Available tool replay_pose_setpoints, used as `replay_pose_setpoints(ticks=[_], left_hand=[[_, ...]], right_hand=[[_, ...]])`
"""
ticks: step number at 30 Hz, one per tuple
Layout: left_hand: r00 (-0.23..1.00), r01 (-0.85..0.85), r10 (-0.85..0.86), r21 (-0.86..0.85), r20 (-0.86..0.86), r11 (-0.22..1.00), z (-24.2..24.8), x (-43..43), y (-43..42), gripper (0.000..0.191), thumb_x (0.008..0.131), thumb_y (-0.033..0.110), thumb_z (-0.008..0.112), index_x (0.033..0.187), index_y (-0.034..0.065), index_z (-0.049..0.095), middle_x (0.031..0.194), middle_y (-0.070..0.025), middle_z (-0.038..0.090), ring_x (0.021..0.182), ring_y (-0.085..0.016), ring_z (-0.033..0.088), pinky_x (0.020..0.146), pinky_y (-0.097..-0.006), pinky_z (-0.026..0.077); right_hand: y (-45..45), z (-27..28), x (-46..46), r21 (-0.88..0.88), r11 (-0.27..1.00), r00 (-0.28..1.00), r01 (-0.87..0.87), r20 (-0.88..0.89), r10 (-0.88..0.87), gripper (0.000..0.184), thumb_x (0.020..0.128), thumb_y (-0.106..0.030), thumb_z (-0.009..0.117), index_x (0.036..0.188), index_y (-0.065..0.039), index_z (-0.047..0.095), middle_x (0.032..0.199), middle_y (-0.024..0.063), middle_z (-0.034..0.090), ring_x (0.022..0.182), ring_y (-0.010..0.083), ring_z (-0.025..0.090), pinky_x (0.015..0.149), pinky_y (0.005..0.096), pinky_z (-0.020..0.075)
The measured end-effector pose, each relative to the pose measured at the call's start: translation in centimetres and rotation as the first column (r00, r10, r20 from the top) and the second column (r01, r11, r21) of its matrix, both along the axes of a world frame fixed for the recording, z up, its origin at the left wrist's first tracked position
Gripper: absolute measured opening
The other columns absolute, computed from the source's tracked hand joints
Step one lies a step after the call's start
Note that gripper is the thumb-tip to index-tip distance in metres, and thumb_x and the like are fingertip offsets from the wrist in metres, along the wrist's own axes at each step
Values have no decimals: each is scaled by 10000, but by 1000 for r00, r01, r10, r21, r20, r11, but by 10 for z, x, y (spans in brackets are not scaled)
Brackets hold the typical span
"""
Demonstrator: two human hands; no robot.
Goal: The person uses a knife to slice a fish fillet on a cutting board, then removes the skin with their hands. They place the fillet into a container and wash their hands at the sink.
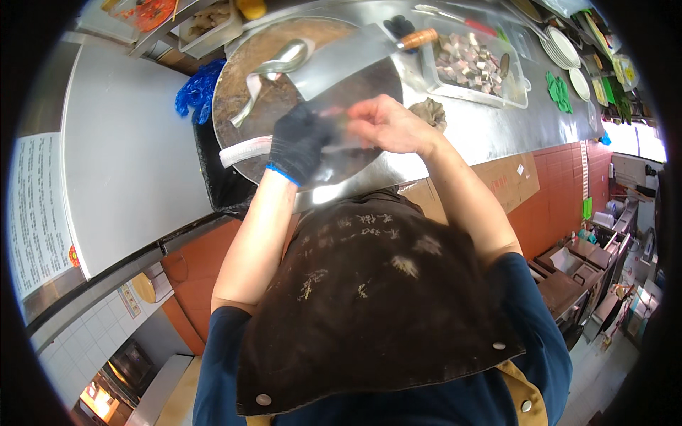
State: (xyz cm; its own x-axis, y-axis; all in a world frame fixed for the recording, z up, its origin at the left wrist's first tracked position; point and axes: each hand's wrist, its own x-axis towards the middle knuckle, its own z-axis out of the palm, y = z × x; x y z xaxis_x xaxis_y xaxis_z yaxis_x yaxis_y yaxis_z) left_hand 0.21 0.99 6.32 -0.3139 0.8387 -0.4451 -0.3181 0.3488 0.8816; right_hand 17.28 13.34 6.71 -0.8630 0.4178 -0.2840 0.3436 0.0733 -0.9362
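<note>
My left hand, in a black knit glove with a blue cuff, is over a round wooden chopping block. A pale strip of fish passes beneath it, and the gloved fingers appear closed on it. My bare right hand meets the left fingertips, its fingers curled and blurred by motion. Something small and pinkish shows between the two hands, too blurred to name. Beyond them, a long silvery fish lies curled on the block. A cleaver with a wooden handle rests flat beside that fish.
A clear plastic container of cut fish pieces stands right of the block, near a crumpled cloth. A blue plastic bag hangs at the left, above a black-lined bin. Plates and a green cloth are farther right.
</note>
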Motion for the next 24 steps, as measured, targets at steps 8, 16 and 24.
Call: replay_pose_setpoints(ticks=[8,16,24], left_hand=[[996,78,-76,28,-52,997,-19,2,4,138,912,59,693,1048,55,676,932,-24,662,807,-110,604,685,-272,512],[998,49,-36,266,-53,963,-28,-16,-13,203,905,27,682,1104,23,638,926,-80,658,776,-163,626,713,-303,539],[880,-445,473,267,-50,855,-42,-131,-94,274,913,66,691,1159,-32,620,957,-137,682,771,-208,657,685,-334,561]], right_hand=[[-11,-17,1,-187,960,950,208,-194,-244,176,952,-125,662,1061,2,718,862,41,735,759,95,665,696,256,545],[-10,-18,0,-235,936,939,261,-164,-303,171,964,-105,647,1090,-7,711,883,46,729,776,93,662,683,243,546],[-23,-33,20,433,892,977,131,94,-189,386,820,-107,759,1168,21,651,1037,140,691,917,238,683,819,336,564]])
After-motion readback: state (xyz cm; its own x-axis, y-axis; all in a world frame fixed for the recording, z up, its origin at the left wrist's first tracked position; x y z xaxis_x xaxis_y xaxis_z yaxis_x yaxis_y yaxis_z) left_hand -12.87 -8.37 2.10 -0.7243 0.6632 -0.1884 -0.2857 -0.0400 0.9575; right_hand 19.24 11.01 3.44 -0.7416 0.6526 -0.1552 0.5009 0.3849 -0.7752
